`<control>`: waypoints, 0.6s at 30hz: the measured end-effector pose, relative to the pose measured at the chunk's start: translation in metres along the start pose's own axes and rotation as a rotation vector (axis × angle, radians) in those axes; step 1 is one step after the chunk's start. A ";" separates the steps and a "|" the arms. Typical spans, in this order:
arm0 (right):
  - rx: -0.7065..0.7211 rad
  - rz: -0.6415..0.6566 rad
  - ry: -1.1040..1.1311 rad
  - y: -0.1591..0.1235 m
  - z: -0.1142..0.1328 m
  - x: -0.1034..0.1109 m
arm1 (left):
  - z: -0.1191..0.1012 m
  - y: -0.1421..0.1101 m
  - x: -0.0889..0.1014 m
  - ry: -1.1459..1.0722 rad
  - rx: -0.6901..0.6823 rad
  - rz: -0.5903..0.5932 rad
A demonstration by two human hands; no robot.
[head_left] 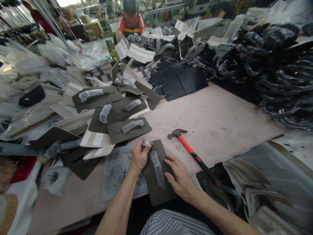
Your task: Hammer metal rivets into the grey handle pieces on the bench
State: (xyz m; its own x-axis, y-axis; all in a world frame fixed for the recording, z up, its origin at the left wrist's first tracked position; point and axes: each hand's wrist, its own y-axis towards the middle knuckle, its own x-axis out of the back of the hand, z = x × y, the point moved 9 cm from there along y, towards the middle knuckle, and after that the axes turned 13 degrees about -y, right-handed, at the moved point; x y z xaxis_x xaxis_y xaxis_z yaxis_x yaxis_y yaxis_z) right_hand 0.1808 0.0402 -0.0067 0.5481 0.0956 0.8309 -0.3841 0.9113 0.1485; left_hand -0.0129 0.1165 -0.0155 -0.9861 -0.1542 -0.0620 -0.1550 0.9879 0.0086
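My left hand (140,155) is closed around a short, pale metal punch (146,143), round at its top end. It holds the punch upright at the upper left corner of a dark olive panel (168,187); the punch's lower end is hidden. A handle wrapped in clear plastic (157,168) runs along the middle of that panel. My right hand (179,178) lies at the panel's right edge, fingers stretched out and apart. Beneath the panel's left side is a worn grey slab (117,176). To the right, a claw hammer (193,153) with a red and black handle rests on the table.
Small metal rivets (179,147) lie scattered on the table (210,114). Similar olive panels with wrapped handles (129,130) pile up at left. Black panels (181,78) and wrapped black handles (283,75) stack at right. Across the table sits another person (132,26).
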 end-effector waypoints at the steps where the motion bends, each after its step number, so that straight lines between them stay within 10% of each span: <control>1: -0.020 -0.032 -0.007 0.003 -0.007 0.006 | 0.000 0.000 0.000 -0.007 0.001 0.003; 6: -0.197 -0.173 -0.257 0.020 -0.067 0.045 | -0.001 0.001 -0.001 0.001 -0.009 0.014; 10: -0.323 0.037 -0.457 0.027 -0.107 0.052 | -0.006 0.004 -0.009 0.117 -0.041 0.084; 18: -0.694 0.406 0.463 0.027 -0.099 0.032 | -0.014 -0.004 -0.012 0.228 -0.156 0.006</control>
State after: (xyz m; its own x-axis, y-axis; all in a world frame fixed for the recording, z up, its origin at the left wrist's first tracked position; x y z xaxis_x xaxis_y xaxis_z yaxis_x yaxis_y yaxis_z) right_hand 0.2618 0.1074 -0.0290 0.7684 0.4743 0.4297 -0.1625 0.7940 -0.5858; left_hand -0.0017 0.1146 -0.0007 -0.9724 -0.1656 0.1644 -0.1388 0.9768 0.1630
